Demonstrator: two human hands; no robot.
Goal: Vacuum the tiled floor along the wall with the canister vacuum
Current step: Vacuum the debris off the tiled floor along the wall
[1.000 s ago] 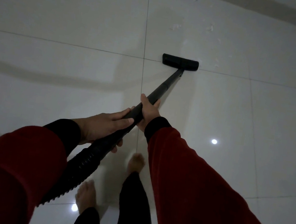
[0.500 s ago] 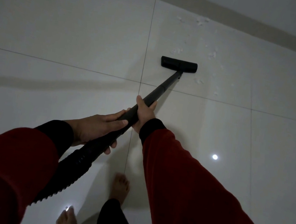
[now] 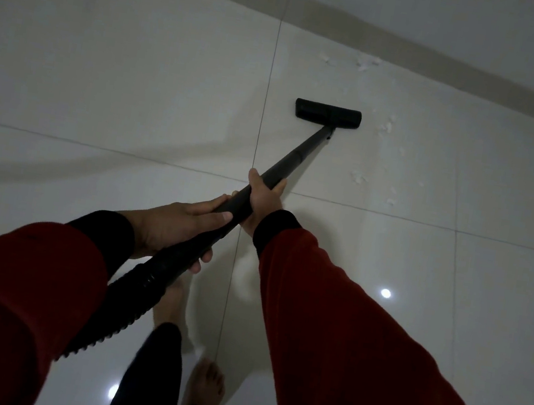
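Both hands wrapped tight round the black wand [image 3: 294, 158]: right hand [image 3: 264, 202] higher up, left hand [image 3: 175, 226] below where the ribbed hose [image 3: 126, 299] begins. Nozzle [image 3: 328, 113] flat on the tiled floor [image 3: 103, 80] toward 12 o'clock, short of the wall [image 3: 425, 14]. White bits [image 3: 386, 128] scattered from 12 to 2 o'clock of it. Bare feet [image 3: 205, 387] at 6 o'clock.

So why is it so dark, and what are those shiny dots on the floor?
Head view: the room is dim, so the nozzle and wand look nearly black; the dots are lamp glare on glossy tiles; the wide lens bends the skirting; faint shadows cross the left tiles.
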